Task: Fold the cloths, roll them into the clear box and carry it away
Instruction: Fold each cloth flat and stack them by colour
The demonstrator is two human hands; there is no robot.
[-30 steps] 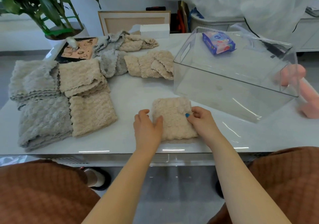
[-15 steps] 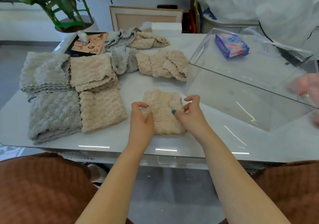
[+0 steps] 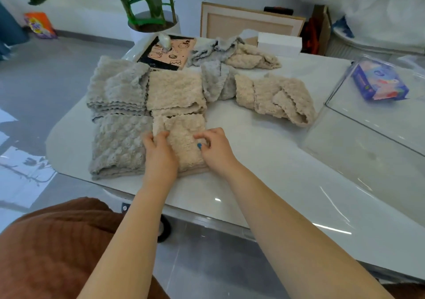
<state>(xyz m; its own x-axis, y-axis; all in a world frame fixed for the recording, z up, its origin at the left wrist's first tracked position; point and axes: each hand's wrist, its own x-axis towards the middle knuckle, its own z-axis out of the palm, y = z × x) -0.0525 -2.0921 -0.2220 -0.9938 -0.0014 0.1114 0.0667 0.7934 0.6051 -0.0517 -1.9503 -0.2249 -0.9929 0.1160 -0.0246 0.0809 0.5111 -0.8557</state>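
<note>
Now both hands grip one folded beige cloth: the left hand curls its fingers round the cloth's left edge, and the right hand pinches the right edge (a blue thumbnail shows there). The cloth sits at the front left of the worktop, against a folded grey pile and just before a folded beige pile. Loose cloths lie farther back. The clear box stands well apart to the right.
</note>
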